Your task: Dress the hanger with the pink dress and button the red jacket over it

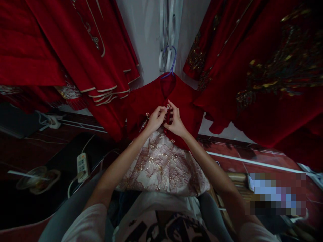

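A red velvet dress (186, 101) hangs in front of me on a blue hanger (169, 59), with a pale embroidered skirt panel (164, 164) below its bodice. My left hand (156, 120) and my right hand (174, 121) meet at the front closure just under the collar. Both pinch a small beaded button (168, 106) and the fabric around it, fingers curled. Another beaded fastening (147, 116) shows just left of my left hand.
More red embroidered garments hang at the left (63, 50) and right (264, 67). A white power strip (82, 164) with cables lies on the dark floor at the left, near a plastic container (37, 179). White hangers (168, 23) hang above on the wall.
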Demonstrator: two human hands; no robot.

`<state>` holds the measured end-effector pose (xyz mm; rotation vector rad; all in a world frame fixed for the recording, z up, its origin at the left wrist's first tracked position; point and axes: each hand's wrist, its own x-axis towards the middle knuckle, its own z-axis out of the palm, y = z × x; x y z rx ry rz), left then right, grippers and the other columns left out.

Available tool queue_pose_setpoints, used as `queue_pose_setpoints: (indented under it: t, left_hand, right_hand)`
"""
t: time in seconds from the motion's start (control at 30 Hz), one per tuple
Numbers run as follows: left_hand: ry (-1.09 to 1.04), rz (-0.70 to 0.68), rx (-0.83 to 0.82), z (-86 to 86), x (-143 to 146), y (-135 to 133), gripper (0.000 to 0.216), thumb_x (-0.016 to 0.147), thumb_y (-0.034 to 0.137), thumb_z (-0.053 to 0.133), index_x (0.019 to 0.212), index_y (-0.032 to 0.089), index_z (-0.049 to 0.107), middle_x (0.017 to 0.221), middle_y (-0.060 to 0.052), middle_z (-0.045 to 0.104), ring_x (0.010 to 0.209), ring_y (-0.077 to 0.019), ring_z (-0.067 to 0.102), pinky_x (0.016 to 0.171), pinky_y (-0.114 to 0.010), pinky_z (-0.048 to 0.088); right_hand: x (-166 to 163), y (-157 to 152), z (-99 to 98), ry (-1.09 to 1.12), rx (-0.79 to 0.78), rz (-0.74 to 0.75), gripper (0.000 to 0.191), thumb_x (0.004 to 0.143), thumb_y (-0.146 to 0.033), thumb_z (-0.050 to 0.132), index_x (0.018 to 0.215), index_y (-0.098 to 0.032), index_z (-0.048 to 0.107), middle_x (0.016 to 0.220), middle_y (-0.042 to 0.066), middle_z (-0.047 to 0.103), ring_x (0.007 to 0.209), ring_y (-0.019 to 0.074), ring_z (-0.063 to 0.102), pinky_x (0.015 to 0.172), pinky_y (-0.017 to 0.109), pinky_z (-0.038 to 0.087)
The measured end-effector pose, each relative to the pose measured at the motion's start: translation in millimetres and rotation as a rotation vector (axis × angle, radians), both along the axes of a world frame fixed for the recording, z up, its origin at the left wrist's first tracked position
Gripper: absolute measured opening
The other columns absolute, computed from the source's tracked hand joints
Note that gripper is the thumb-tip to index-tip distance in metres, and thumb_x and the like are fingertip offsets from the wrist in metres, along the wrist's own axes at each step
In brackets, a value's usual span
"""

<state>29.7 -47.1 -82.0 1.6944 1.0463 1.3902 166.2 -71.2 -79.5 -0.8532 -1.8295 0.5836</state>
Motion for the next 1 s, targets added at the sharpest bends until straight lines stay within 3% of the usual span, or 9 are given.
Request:
queue_pose_setpoints:
  t: [0.13, 0.3, 0.4, 0.53, 0.63, 0.7, 0.8, 1.0]
  left_hand:
    - [-0.005, 0.009, -0.015, -4.5, 4, -3, 0.027, 0.09, 0.046, 0.046, 0.099, 0.022, 0.055, 0.092, -0.003, 0.062, 0.068, -0.0092, 0.059, 0.06, -0.021, 0.049]
    - [0.077, 0.092, -0.011, -4.8, 10, -11, 0.04, 0.09, 0.054, 0.043, 0.107, 0.022, 0.061, 0.116, -0.008, 0.063, 0.109, -0.0171, 0.059, 0.093, -0.031, 0.048]
    - [-0.062, 0.024, -0.162, 3.0, 8, -19, 0.051, 0.091, 0.059, 0.035, 0.109, 0.021, 0.063, 0.121, -0.01, 0.064, 0.12, -0.0204, 0.055, 0.098, -0.035, 0.046]
    - [-0.304, -0.094, -0.324, 8.5, -6, -37, 0.054, 0.091, 0.062, 0.033, 0.11, 0.021, 0.063, 0.117, -0.012, 0.066, 0.109, -0.0221, 0.063, 0.084, -0.035, 0.054]
    - [-0.321, -0.097, -0.402, 2.0, -24, -49, 0.043, 0.082, 0.049, 0.059, 0.114, 0.021, 0.059, 0.109, -0.01, 0.069, 0.095, -0.0195, 0.067, 0.074, -0.031, 0.055]
    - [-0.278, -0.093, -0.42, -3.8, -37, -53, 0.049, 0.072, 0.039, 0.072, 0.115, 0.02, 0.059, 0.103, -0.008, 0.07, 0.088, -0.0167, 0.068, 0.072, -0.028, 0.055]
    - [-0.259, -0.029, -0.372, -8.4, -51, -53, 0.049, 0.067, 0.036, 0.076, 0.109, 0.018, 0.062, 0.097, -0.006, 0.07, 0.081, -0.0136, 0.067, 0.073, -0.026, 0.055]
    - [-0.372, 0.079, -0.372, -11.8, -61, -49, 0.035, 0.07, 0.044, 0.072, 0.089, 0.015, 0.067, 0.092, -0.005, 0.069, 0.079, -0.0126, 0.066, 0.078, -0.03, 0.056]
  right_hand:
    - [11, -1, -6.1, -0.024, -0.064, 0.018, 0.095, 0.062, -0.01, 0.058, 0.147, -0.031, 0.019, 0.132, 0.012, 0.039, 0.088, 0.0194, 0.055, 0.059, 0.03, 0.054]
    - [21, 8, -4.0, 0.144, -0.161, -0.091, 0.064, 0.068, -0.016, 0.056, 0.129, -0.025, 0.038, 0.1, 0.004, 0.052, 0.066, 0.0117, 0.053, 0.057, 0.028, 0.052]
    - [14, 8, 3.2, 0.272, -0.244, -0.034, 0.046, 0.069, -0.022, 0.059, 0.112, -0.025, 0.044, 0.097, 0.003, 0.053, 0.069, 0.0115, 0.057, 0.062, 0.028, 0.055]
    - [-6, -4, 6.5, 0.348, -0.345, 0.169, 0.033, 0.076, -0.03, 0.058, 0.106, -0.024, 0.046, 0.109, 0.006, 0.057, 0.091, 0.0152, 0.064, 0.083, 0.035, 0.056]
    - [-14, -15, 1.4, 0.322, -0.339, 0.201, 0.024, 0.079, -0.031, 0.058, 0.1, -0.023, 0.052, 0.109, 0.006, 0.061, 0.099, 0.0159, 0.064, 0.092, 0.036, 0.052]
    - [-16, -19, -3.4, 0.307, -0.317, 0.156, 0.019, 0.079, -0.03, 0.058, 0.095, -0.022, 0.055, 0.103, 0.005, 0.063, 0.095, 0.0156, 0.064, 0.086, 0.034, 0.055]
    - [-20, -22, -9.5, 0.264, -0.293, 0.06, 0.017, 0.08, -0.031, 0.059, 0.093, -0.021, 0.058, 0.096, 0.005, 0.064, 0.08, 0.0141, 0.063, 0.067, 0.028, 0.056]
    - [-48, -21, -14.0, 0.179, -0.254, -0.026, 0.042, 0.072, -0.033, 0.07, 0.106, -0.021, 0.049, 0.091, 0.004, 0.059, 0.074, 0.0138, 0.061, 0.06, 0.025, 0.053]
